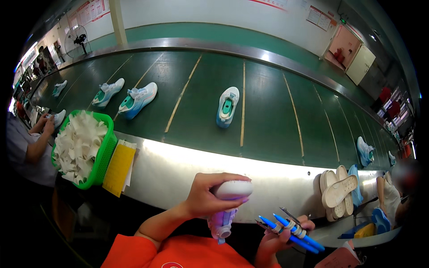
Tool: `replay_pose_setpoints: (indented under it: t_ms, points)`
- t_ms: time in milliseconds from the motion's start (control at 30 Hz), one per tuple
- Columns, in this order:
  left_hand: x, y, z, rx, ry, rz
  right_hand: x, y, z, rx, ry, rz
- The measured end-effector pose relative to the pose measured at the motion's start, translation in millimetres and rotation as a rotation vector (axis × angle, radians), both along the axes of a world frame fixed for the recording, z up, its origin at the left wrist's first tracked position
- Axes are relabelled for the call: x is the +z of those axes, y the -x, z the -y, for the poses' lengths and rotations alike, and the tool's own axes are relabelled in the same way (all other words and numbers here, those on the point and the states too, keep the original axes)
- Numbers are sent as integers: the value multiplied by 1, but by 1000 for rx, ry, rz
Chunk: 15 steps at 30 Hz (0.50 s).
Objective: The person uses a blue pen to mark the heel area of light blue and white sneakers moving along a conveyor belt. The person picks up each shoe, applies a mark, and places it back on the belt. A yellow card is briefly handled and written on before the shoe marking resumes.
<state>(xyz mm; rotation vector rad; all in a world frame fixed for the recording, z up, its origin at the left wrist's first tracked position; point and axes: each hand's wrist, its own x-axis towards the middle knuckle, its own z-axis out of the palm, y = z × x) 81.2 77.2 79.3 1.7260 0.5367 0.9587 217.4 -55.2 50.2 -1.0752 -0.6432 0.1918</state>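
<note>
Bright-green perforated plastic basket, heaped with crumpled off-white strips, beside a rectangular yellow sheet at the silvery metal bench; right, a stack of cream-coloured shoe soles; rear left, a dark, round, wire-caged fan.

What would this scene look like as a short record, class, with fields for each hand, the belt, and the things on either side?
Left hand: gripping a pale shoe
Right hand: holding blue pens bundled with beige bands
Green belt: carries white-and-blue shoes, spaced out
Left side: green basket full of pale scraps; yellow card beside it
Right side: piled beige soles
</note>
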Motion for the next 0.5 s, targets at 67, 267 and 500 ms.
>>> replay_pose_setpoints:
  t_ms: [67,267,500]
  points:
    - [0,2,6,-23,0,-4,-9,7,-4,-209,-41,176]
    - [-3,4,5,-10,-92,7,-1,11,-17,-439,0,805]
    - [-9,9,1,-54,-63,51,-4,27,-23,-556,121,741]
